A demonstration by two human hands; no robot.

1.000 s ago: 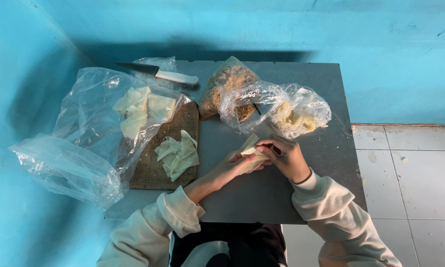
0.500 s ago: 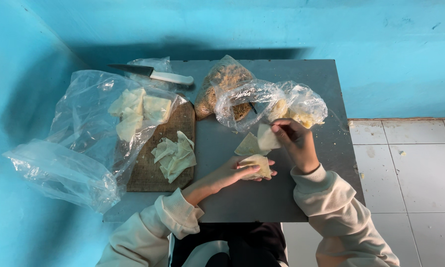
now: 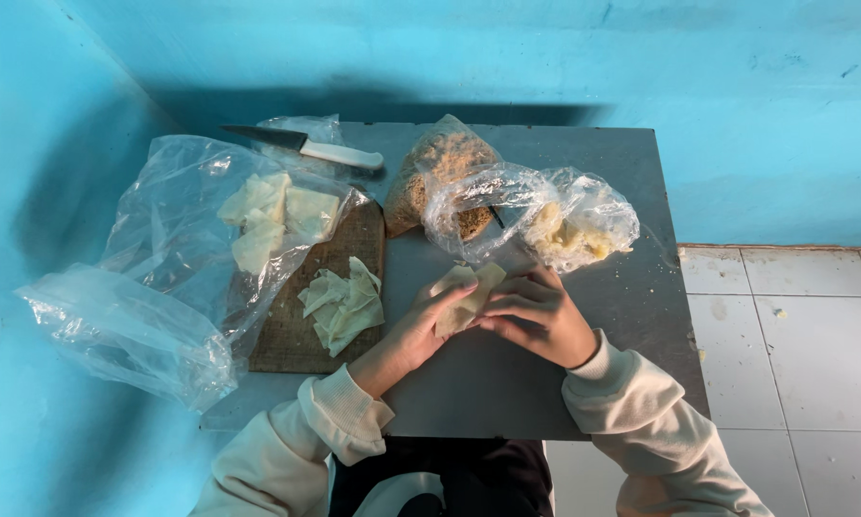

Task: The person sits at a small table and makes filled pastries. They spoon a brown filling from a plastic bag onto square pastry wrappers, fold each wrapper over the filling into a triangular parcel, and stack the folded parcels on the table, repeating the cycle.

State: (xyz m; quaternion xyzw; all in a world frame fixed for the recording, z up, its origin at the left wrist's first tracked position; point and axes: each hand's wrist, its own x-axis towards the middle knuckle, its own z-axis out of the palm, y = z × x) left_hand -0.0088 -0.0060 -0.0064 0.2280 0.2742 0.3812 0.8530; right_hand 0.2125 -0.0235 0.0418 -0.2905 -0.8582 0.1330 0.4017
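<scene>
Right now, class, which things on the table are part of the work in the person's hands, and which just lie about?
In use:
left hand
right hand
pale wrapper held between both
bag of yellow filling
cut wrappers on the wooden board

Lying about:
knife
bag of brown crumbs
large clear bag

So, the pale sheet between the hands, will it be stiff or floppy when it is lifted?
Probably floppy: the sheet bends over the fingers of the left hand and right hand. It looks thin, so likely light and easy to tear. The pile on the board lies curled and crumpled, which suggests the same.
</scene>
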